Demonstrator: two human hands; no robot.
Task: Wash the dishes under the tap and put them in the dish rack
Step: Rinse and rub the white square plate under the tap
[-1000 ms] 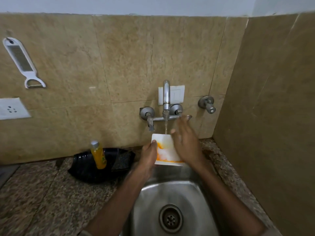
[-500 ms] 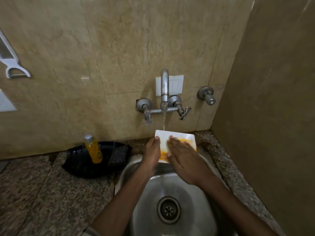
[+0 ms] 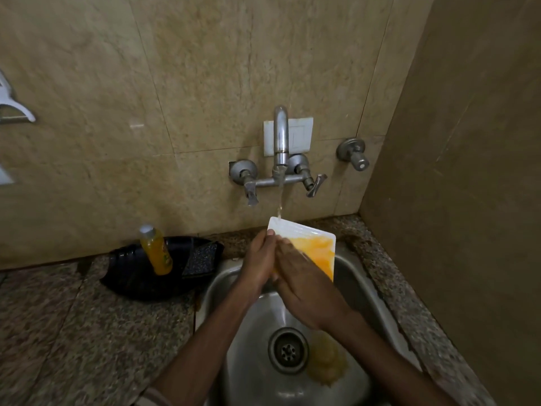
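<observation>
Your left hand (image 3: 259,259) grips the white rectangular plate (image 3: 317,247) by its edge under the running steel tap (image 3: 279,142); your right hand (image 3: 306,285) lies flat on its orange-smeared face. Wet, it may slip into the steel sink (image 3: 369,288), which holds yellowish scraps (image 3: 325,361). A black tray (image 3: 137,279) holds an orange bottle (image 3: 156,250) and a dark scrub pad (image 3: 200,260).

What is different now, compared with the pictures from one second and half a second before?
The right hand came down from near the tap handle onto the white plate and now lies on its left part, beside the left hand. Yellowish residue has gathered beside the drain. Unchanged: the left hand grips the plate's left edge, water runs from the tap, and the bottle and black tray stay on the counter.
</observation>
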